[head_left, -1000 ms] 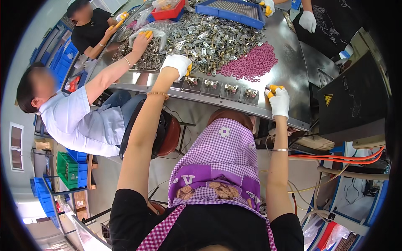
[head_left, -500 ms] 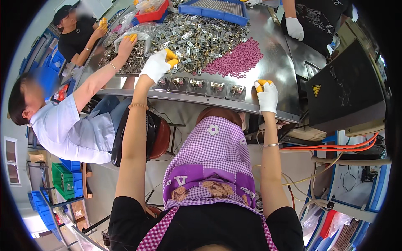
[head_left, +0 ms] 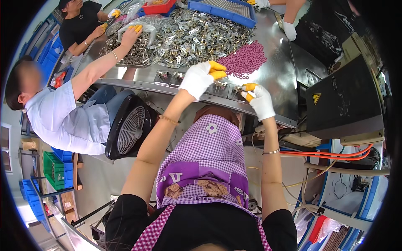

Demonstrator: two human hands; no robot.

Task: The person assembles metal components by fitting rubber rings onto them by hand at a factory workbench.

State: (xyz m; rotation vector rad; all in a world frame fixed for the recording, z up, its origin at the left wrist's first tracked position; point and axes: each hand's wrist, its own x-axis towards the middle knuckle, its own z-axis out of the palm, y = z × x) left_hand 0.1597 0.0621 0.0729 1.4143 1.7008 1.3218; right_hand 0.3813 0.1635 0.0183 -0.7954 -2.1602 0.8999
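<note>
Black fan point(head_left: 127, 127), blue tray point(head_left: 224, 9), red bin point(head_left: 158, 7).

- The left hand point(head_left: 200, 78), in a white glove with orange fingertips, reaches forward on an outstretched bare arm, fingers loosely curled.
- The right hand point(head_left: 258, 98), gloved alike, sits just beside it, fingertips pinched together, forearm raised, a thin bangle at the wrist.

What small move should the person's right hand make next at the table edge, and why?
Probably lower the right hand a little onto the row of metal fixtures: its orange-tipped fingers hover over the end fixture, while the left hand rests beside it.
</note>
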